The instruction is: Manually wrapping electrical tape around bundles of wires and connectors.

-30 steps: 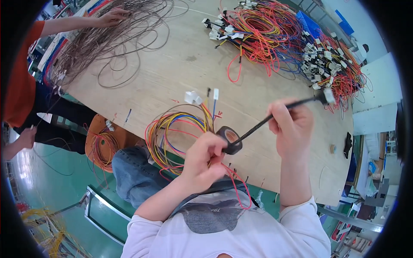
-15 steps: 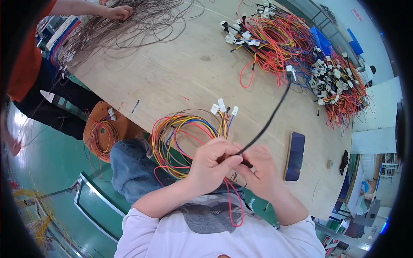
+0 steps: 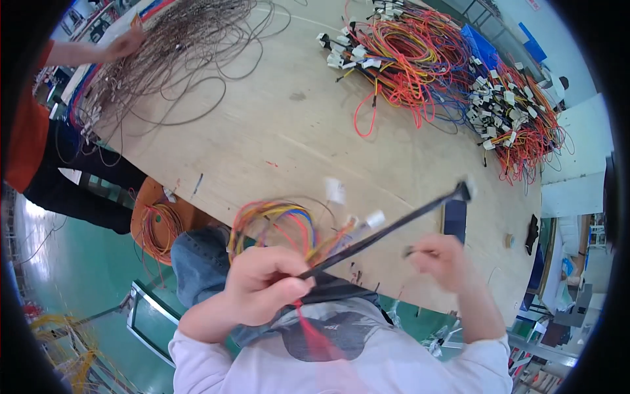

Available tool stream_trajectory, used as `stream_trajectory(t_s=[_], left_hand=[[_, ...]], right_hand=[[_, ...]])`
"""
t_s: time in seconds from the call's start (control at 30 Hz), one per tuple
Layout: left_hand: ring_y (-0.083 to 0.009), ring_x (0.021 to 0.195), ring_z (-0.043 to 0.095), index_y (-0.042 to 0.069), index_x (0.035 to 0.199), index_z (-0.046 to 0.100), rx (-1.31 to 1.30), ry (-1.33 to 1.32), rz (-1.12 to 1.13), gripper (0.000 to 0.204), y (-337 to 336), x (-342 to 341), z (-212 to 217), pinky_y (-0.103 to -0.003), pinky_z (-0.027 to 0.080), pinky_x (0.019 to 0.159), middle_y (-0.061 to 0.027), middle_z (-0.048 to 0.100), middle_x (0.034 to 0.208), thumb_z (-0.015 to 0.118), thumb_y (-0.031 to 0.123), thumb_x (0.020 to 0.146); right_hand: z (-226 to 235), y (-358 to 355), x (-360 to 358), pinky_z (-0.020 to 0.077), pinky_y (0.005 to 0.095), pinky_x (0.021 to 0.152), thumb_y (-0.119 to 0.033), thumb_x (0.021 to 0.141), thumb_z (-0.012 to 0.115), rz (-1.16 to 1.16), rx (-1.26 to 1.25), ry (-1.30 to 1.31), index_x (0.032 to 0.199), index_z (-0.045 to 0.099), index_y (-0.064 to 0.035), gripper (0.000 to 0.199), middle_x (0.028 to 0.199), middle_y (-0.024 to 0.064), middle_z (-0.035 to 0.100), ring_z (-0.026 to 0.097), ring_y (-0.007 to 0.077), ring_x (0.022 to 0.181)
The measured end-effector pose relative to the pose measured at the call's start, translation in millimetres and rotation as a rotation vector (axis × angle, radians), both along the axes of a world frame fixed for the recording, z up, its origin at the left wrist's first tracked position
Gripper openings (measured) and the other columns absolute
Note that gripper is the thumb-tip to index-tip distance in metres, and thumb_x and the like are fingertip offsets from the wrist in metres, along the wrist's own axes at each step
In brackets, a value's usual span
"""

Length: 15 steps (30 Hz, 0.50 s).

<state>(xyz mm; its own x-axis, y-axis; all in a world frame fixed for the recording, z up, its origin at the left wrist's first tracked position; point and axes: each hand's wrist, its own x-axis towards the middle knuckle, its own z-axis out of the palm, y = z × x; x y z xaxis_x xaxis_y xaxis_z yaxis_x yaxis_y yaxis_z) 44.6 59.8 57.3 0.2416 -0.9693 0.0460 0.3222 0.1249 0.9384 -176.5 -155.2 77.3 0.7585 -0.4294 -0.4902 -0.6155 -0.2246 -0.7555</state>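
My left hand (image 3: 266, 285) is closed around a black-sleeved cable (image 3: 387, 231), which slants up to the right to a blurred connector end (image 3: 463, 190). Below that hand hangs a red wire loop (image 3: 314, 331), smeared by motion. Just beyond it, a coil of red, yellow, blue and brown wires (image 3: 244, 226) lies at the table's near edge, with blurred white connectors (image 3: 335, 191) beside it. My right hand (image 3: 445, 262) is held apart from the cable, its fingers pinched on a small dark piece (image 3: 409, 251) too blurred to name.
A phone (image 3: 454, 223) lies behind the cable end. A small tape roll (image 3: 510, 240) and a black item (image 3: 531, 234) sit at the right. Wire harness bundles (image 3: 420, 59) fill the far right. At far left, another person's hand (image 3: 125, 44) is over grey wires (image 3: 177, 52). A stool (image 3: 141, 190) holds another coil.
My hands have parted: the left moved left and nearer with the cable, the right moved right. The cable has swung lower. The other person's hand shifted left.
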Motion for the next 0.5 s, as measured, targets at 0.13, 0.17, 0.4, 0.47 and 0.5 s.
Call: stream_trajectory(t_s=[0.13,0.17,0.4,0.47,0.5], left_hand=[[-0.0284,0.071,0.056,0.002,0.091,0.056,-0.096,-0.758,-0.004,0.015,-49,-27,-21,-0.031,0.047,0.059,-0.0114,0.054,0.079,0.06,0.006,0.077],[-0.0292,0.072,0.056,0.002,0.096,0.055,-0.098,-0.872,0.088,0.02,-59,-27,-35,-0.032,0.047,0.059,-0.0118,0.054,0.083,0.059,0.006,0.077],[-0.0224,0.076,0.057,-0.002,0.1,0.055,-0.124,-1.474,0.152,0.033,-59,-39,-54,-0.033,0.048,0.064,-0.0093,0.057,0.089,0.059,0.012,0.069],[-0.022,0.084,0.054,-0.002,0.101,0.054,-0.094,-1.52,0.113,0.036,-66,-40,-54,-0.033,0.045,0.071,-0.0083,0.055,0.09,0.057,0.013,0.069],[-0.0215,0.091,0.051,-0.003,0.103,0.054,-0.069,-1.557,0.069,0.038,-69,-39,-54,-0.034,0.042,0.078,-0.0072,0.053,0.09,0.055,0.014,0.068]], right_hand=[[22,19,-10,0.0418,0.0294,0.067,-0.004,0.078,0.061,0.211,0.358,-0.316,0.075,0.062,0.0008,0.006,0.068,0.0071,0.06,0.055,0.0168,0.07],[20,17,3,0.042,0.0339,0.073,-0.004,0.078,0.061,0.354,0.454,-0.325,0.074,0.062,0.0007,0.007,0.067,0.008,0.061,0.055,0.0206,0.071],[13,20,1,0.043,0.0254,0.063,-0.002,0.079,0.059,0.023,0.436,-0.392,0.084,0.062,0.0009,0.007,0.076,0.0051,0.061,0.055,0.0118,0.067],[14,20,26,0.0438,0.0251,0.065,-0.004,0.078,0.06,0.008,0.155,-0.418,0.09,0.06,-0.0002,0.013,0.081,0.0057,0.061,0.057,0.0123,0.072],[15,22,47,0.0443,0.0255,0.065,-0.005,0.078,0.061,-0.004,-0.012,-0.427,0.092,0.059,-0.0011,0.015,0.083,0.0067,0.061,0.057,0.0139,0.074]])
